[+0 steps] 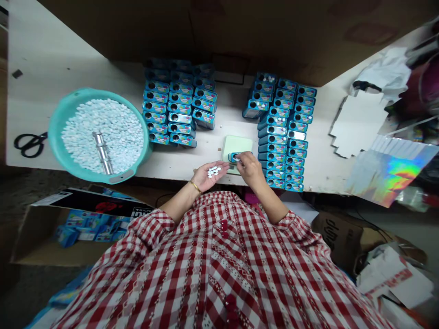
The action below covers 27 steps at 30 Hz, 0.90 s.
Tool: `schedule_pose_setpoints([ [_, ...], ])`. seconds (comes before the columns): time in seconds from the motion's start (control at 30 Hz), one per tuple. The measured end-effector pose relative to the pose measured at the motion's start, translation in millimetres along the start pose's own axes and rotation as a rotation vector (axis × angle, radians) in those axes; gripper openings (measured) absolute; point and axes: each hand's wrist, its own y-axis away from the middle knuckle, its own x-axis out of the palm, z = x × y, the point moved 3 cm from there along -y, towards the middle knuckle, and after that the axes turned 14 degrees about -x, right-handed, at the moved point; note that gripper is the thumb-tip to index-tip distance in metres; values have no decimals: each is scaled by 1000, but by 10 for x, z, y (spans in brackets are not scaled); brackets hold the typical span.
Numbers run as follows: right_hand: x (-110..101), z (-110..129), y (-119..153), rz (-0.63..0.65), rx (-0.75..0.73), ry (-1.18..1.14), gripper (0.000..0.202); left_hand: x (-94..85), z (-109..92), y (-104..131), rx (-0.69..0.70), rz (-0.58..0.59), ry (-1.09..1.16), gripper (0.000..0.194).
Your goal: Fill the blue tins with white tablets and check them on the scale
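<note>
My left hand point(210, 175) lies palm up, with a small heap of white tablets point(214, 172) resting in it. To its right, a small blue tin point(232, 156) stands on a pale green scale point(236, 142). My right hand point(250, 168) reaches over that tin, fingertips pinched together at its top. Something whitish shows at the fingertips, too small to make out. Part of the tin is hidden under the fingers.
Blue tins point(180, 118) stand in rows left of the scale, and more tins point(276, 139) on its right, some topped with white tablets. A turquoise basin point(56, 137) holds tablets and a metal scoop point(102, 153). Black scissors point(29, 145) lie beside it. A large cardboard box point(219, 32) stands behind.
</note>
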Motion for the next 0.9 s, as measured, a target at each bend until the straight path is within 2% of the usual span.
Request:
schedule_pose_setpoints([
  [0.1,-4,-102,-33,20,-20,19,23,-69,-5,18,0,-27,24,25],
  [0.27,-158,-187,-50,-152,-34,-54,21,-292,-31,115,21,-83,93,28],
  [0.37,-270,-331,-273,-155,-3,-48,21,-442,-85,224,53,-144,158,26],
  [0.43,-250,-465,-563,-42,-5,-10,22,-534,-124,308,74,-200,195,22],
  [0.5,-122,-607,-917,146,-26,57,23,-607,-157,394,102,-241,218,21],
  [0.63,336,-846,-1539,555,-85,255,33,-716,-179,556,182,-270,254,25],
  [0.7,559,-927,-1729,694,-113,324,34,-776,-157,625,215,-297,290,26],
  [0.8,747,-996,-1867,784,-140,347,29,-860,-99,693,233,-329,345,25],
  [0.9,658,-975,-1833,770,-155,330,26,-900,-60,703,220,-332,364,24],
])
